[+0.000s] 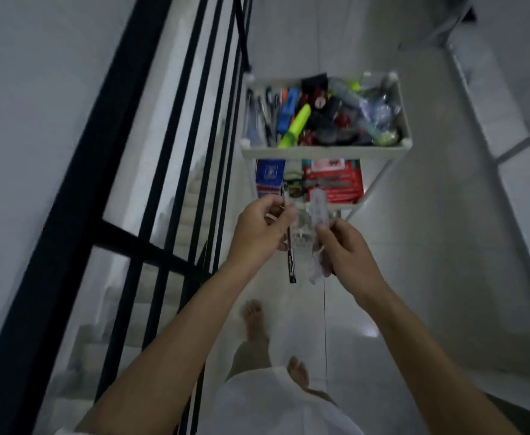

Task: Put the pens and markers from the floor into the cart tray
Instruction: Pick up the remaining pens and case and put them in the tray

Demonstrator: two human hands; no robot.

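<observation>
My left hand [262, 229] pinches a dark pen [290, 262] that hangs down from my fingers. My right hand [345, 246] grips a clear plastic wrapper or pouch [317, 215]; what is inside it is blurred. Both hands are held close together in front of the white cart, just below its top tray [323, 151]. The tray holds several pens [265, 116] at its left, a yellow-green highlighter [296, 125], a blue marker [288, 109] and a pile of dark and red small items.
The cart's lower shelf holds a blue box [268, 177] and a red packet [335, 180]. A black stair railing [169, 183] runs along the left with steps below. My bare feet [254, 318] stand on the pale tiled floor. A white wall ledge lies at right.
</observation>
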